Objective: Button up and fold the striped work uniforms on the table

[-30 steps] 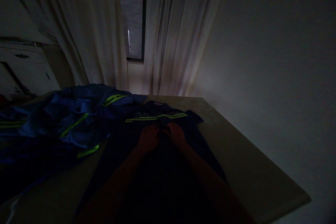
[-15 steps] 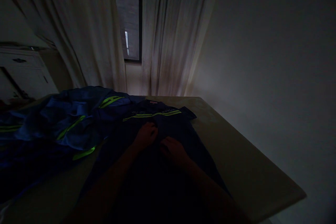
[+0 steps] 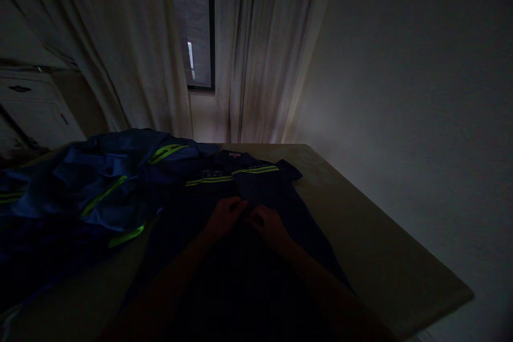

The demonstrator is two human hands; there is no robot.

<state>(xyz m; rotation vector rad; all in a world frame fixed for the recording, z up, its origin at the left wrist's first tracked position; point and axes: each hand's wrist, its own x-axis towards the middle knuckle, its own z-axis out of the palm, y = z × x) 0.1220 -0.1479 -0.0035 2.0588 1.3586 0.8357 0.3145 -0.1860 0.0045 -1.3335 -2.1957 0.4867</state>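
Note:
A dark navy work jacket (image 3: 276, 192) with yellow-green stripes across the chest lies spread out before me, its collar toward the window. My left hand (image 3: 226, 214) is at the middle of its front, fingers bent and pinching the cloth at the front edge. Close beside it on the right, my right hand (image 3: 266, 223) also has curled fingers on the jacket's front edge. The fingertips of both hands nearly meet. Deep shadow hides the small details between them and most of the jacket's lower part.
A heap of blue clothing (image 3: 108, 171) with yellow-green strips lies on the left of the table (image 3: 380, 246). A wall (image 3: 420, 117) runs along the right side. Curtains (image 3: 264, 64) and a window (image 3: 192, 26) are behind the table, with a white cabinet (image 3: 36, 101) at far left.
My left hand has moved a little nearer to me and to the right, closer to my right hand. The chest stripe now shows a step at the front opening.

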